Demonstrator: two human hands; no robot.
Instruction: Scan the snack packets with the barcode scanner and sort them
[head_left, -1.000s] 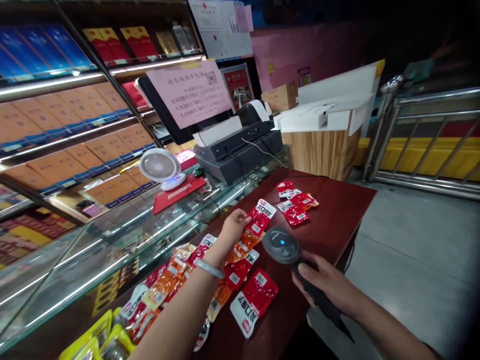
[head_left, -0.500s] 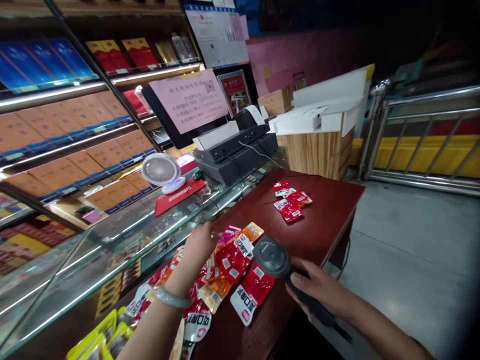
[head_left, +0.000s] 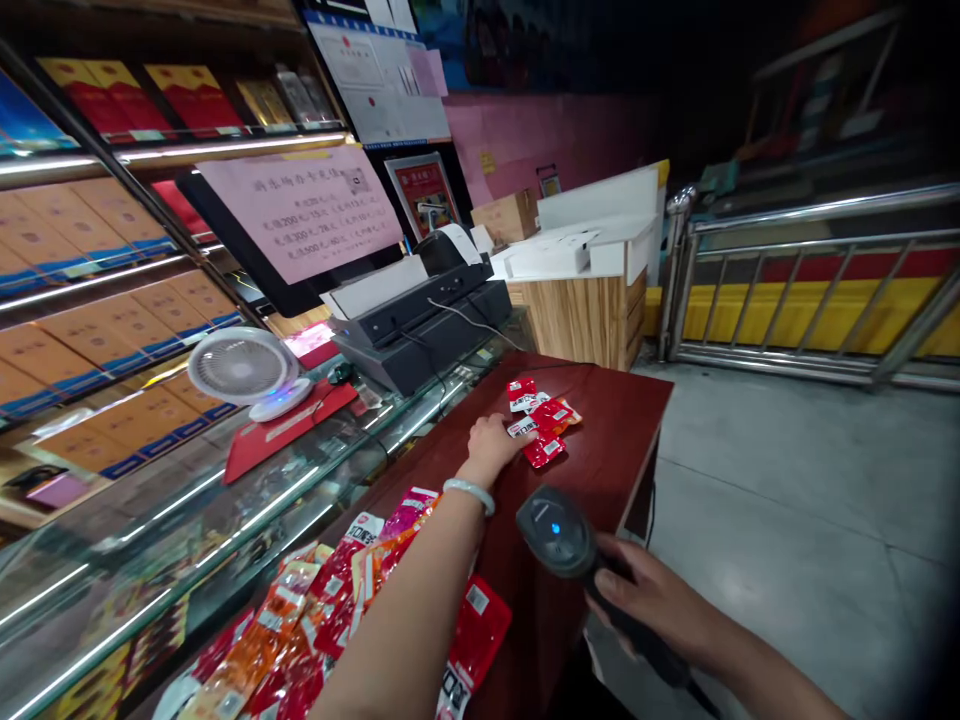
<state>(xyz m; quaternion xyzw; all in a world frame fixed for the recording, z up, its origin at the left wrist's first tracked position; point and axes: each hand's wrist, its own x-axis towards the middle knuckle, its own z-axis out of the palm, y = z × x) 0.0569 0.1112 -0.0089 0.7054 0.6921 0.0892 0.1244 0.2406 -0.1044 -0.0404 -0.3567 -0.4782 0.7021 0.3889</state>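
My right hand (head_left: 637, 590) is wrapped around the handle of a dark grey barcode scanner (head_left: 556, 535), which has a small blue light lit on its head. Reaching forward across the brown table, my left hand (head_left: 493, 442) is at a small group of red snack packets. Its thumb lies on the white end of the nearest packet (head_left: 545, 450), and the fingers look closed at that edge, partly hidden. Beneath my left forearm spreads a larger heap of red, orange and pink snack packets (head_left: 334, 590). One red packet (head_left: 480, 625) lies on the right side of that forearm.
A glass counter (head_left: 300, 500) runs along the left of the table (head_left: 600, 420). On it stand a white fan (head_left: 244, 365), a monitor (head_left: 255, 240) with a pink paper sign, and a dark printer unit (head_left: 427, 330). Metal railing (head_left: 810, 290) stands at the right.
My left hand has moved from the large heap forward to the small group of packets. The scanner's blue light now shows. The view has shifted right.
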